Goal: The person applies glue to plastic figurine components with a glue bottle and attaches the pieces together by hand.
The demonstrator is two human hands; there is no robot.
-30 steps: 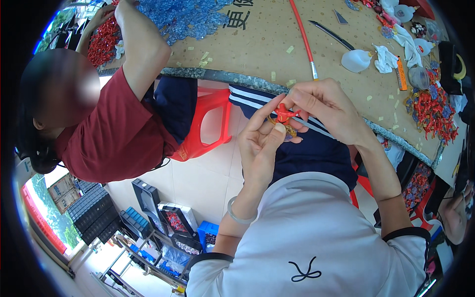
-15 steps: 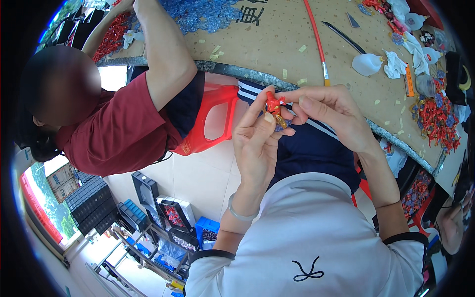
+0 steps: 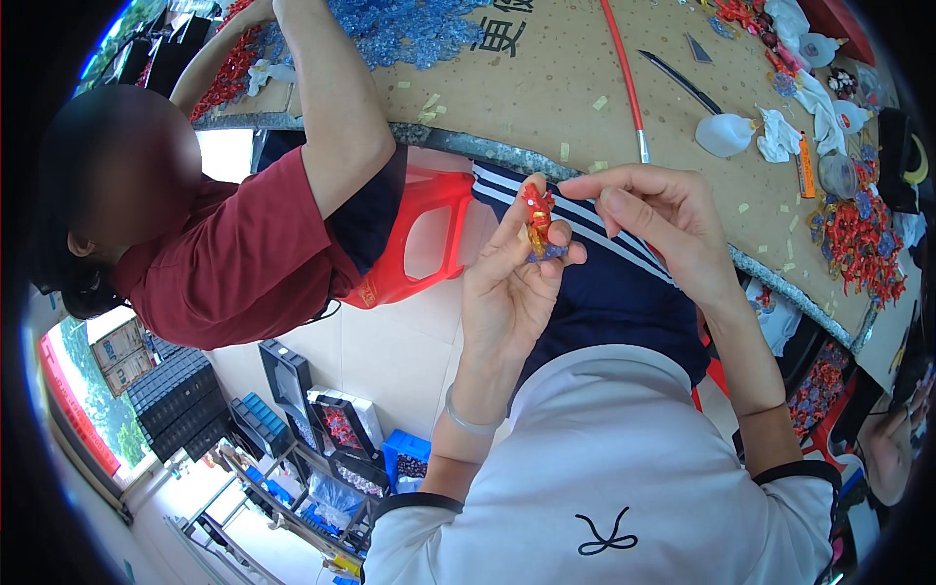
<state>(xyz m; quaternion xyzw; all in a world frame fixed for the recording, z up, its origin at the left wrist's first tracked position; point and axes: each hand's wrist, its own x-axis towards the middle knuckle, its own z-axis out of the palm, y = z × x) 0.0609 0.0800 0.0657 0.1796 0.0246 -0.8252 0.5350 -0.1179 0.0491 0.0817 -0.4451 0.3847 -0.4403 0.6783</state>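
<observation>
Over my lap, my left hand [image 3: 507, 297] grips a small red figurine [image 3: 537, 207] with gold parts and a translucent blue base. The thumb and fingers wrap round its lower part and hide some of it. My right hand [image 3: 673, 219] hovers just to the right, apart from the figurine. Its index finger stretches toward the figure's top and the thumb sits a little below; nothing shows between them.
Beyond my lap runs the worktable edge [image 3: 546, 161]. On the table lie a red-handled brush [image 3: 624, 78], a black blade-like tool [image 3: 680, 81], a white bottle [image 3: 724, 135] and piled red figurines [image 3: 863, 239]. A co-worker in a maroon shirt [image 3: 234, 249] sits left by a red stool [image 3: 419, 229].
My right hand has drawn off the figurine to the right. In my left hand the figurine has turned slightly, and that hand has shifted a little.
</observation>
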